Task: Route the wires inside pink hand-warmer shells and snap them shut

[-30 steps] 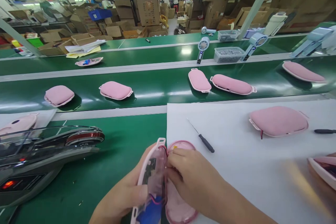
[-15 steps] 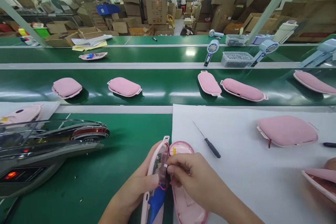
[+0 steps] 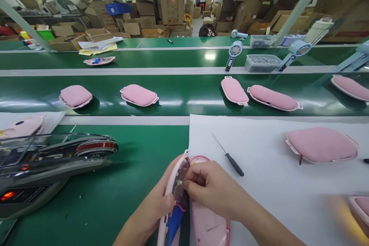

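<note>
My left hand point(image 3: 157, 203) holds a pink shell half point(image 3: 170, 188) on edge, its thumb across the rim. Inside the shell are a circuit board, red wires and a blue wrapped part point(image 3: 175, 221). The fingertips of my right hand point(image 3: 207, 188) pinch a small whitish connector point(image 3: 179, 182) against the board area. Beneath my right hand lies another pink shell half point(image 3: 209, 223), partly covered by it. A screwdriver with a black handle point(image 3: 235, 164) rests on the white sheet to the right.
A glossy dark device point(image 3: 57, 161) stands at the left. Pink padded units sit on the green belt point(image 3: 184, 98) ahead, and another pink unit point(image 3: 321, 144) lies on the white sheet point(image 3: 273, 184). Handheld fans point(image 3: 235, 49) and a clear tub point(image 3: 263, 63) are farther back.
The shell in my left hand has turned slightly more edge-on and shifted a little right. At the lower right edge, a pink shell has moved right, and a hand there is out of view.
</note>
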The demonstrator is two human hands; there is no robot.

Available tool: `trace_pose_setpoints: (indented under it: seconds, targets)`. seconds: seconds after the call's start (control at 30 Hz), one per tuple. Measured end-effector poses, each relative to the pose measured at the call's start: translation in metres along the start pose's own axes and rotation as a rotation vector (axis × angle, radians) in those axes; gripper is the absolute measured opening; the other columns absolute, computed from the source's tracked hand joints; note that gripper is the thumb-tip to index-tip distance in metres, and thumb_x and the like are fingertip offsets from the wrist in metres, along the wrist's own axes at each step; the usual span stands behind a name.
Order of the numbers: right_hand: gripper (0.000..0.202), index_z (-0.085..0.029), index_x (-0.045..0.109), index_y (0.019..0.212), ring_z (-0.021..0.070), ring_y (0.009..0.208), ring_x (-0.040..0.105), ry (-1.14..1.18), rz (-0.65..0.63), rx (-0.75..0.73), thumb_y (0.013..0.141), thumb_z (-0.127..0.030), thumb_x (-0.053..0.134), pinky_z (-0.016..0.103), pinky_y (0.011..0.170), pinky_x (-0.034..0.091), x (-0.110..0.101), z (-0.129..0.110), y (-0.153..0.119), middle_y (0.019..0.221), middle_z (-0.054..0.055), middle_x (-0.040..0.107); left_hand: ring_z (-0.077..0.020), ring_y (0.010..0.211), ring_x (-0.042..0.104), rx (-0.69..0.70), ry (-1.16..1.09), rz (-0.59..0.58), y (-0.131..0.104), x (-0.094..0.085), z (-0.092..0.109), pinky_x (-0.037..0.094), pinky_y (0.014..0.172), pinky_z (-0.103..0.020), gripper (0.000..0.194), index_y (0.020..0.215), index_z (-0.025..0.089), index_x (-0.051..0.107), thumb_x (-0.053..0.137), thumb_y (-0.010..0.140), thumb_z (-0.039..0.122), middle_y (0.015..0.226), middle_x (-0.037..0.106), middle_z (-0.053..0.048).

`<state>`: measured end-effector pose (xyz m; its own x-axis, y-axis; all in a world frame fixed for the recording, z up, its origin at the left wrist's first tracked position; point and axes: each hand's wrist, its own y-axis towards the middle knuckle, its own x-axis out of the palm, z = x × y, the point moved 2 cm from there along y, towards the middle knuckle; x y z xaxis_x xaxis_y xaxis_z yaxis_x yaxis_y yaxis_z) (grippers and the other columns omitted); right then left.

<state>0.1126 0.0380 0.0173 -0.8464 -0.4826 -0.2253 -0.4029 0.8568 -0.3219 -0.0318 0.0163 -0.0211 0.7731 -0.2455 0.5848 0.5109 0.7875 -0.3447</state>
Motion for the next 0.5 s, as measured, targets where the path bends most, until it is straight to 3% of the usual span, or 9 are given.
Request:
trace_pose_setpoints:
  seconds: [0.17,0.3,0.4,0.5]
  targets:
    - [0.019,-0.018,0.044,0.055,0.0067,0.049,0.039,0.049,-0.009,-0.022,0.068,-0.004,0.045,0.018,0.044,0.027,0.001,0.003,0.001,0.053,-0.007,0.044,-0.0329,0.120,0.048,0.091,0.067,-0.028,-0.001,0.005,0.000,0.035,0.104,-0.041,0.094,0.140,0.027,0.036,0.073,0.061,0.061,0.133,0.051,-0.009]
    - [0.017,-0.018,0.050,0.060,0.0078,0.051,0.044,0.075,-0.021,0.012,0.072,-0.007,0.046,0.019,0.045,0.030,0.005,0.008,0.000,0.055,-0.006,0.050,-0.0313,0.109,0.056,0.028,0.076,-0.036,0.002,-0.002,-0.004,0.044,0.095,-0.040,0.096,0.141,0.026,0.034,0.075,0.060,0.059,0.122,0.059,-0.010]
    - [0.019,-0.019,0.056,0.064,0.0097,0.059,0.051,-0.052,0.095,-0.044,0.075,-0.007,0.046,0.020,0.053,0.036,0.002,0.005,-0.004,0.067,-0.003,0.058,-0.0321,0.108,0.057,0.002,0.044,-0.019,0.005,-0.005,-0.006,0.047,0.091,-0.039,0.092,0.140,0.026,0.037,0.074,0.062,0.057,0.121,0.061,-0.009]
    - [0.010,-0.020,0.057,0.073,0.0122,0.068,0.053,-0.210,0.323,-0.057,0.078,-0.013,0.053,0.024,0.061,0.038,-0.008,0.001,-0.005,0.080,-0.001,0.061,-0.0351,0.124,0.044,0.040,0.049,-0.001,0.009,-0.009,-0.008,0.043,0.099,-0.040,0.085,0.137,0.026,0.042,0.074,0.064,0.055,0.134,0.052,-0.008]
